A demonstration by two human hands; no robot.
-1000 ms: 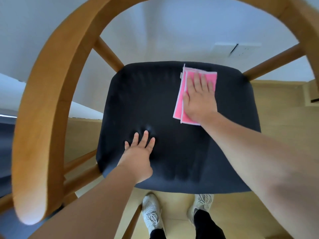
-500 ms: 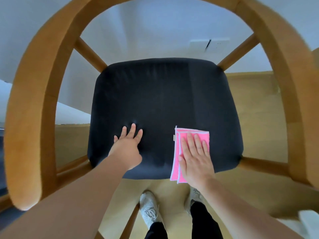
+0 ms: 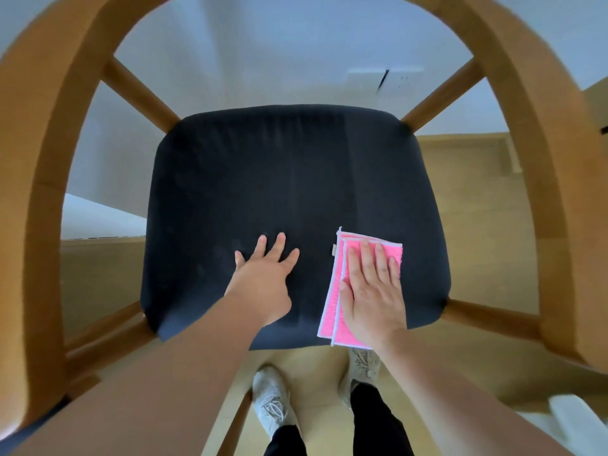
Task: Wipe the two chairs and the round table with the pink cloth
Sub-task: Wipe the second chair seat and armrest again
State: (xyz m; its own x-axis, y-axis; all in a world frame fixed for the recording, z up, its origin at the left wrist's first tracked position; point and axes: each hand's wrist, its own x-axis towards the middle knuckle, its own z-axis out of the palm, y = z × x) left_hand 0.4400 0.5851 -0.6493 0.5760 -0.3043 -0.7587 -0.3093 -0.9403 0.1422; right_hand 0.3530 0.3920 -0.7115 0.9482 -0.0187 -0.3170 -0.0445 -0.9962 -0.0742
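The right hand [image 3: 371, 297] lies flat on the pink cloth [image 3: 331, 312], palm down. Its fingers [image 3: 365, 258] are straight & close together. They press the cloth onto the seat [image 3: 279, 179] & grip nothing. The thumb lies along the cloth's left part.

The left hand [image 3: 263, 274] rests on the bare seat just left of the cloth, w/ a gap between them. Its fingers [image 3: 278, 246] are straight & spread a little, tips on the dark fabric. They hold nothing.

The cloth sits on the near right part of the seat. It is bright pink w/ a thin white edge, folded into a long shape. On its left side 2 layers show, one a bit past the other. Its near end is at the seat's near edge, partly under the wrist. A tiny tan tag [image 3: 333, 250] sticks out by the far left corner. It is too small to read.

The seat is very dark, soft & has round corners, w/ faint creases by the far edge. The chair's wooden frame [image 3: 42, 192] bends round it on the left, far & right sides. Wooden bars go from the frame to the seat corners.

Past the near edge of the seat are 2 pale grey shoes [image 3: 271, 399] & black trouser legs [image 3: 378, 419] on a light wood floor [image 3: 477, 199]. A white wall [image 3: 263, 54] is at the far side, w/ a white socket plate [image 3: 399, 81] at the far right. No words can be read on it.
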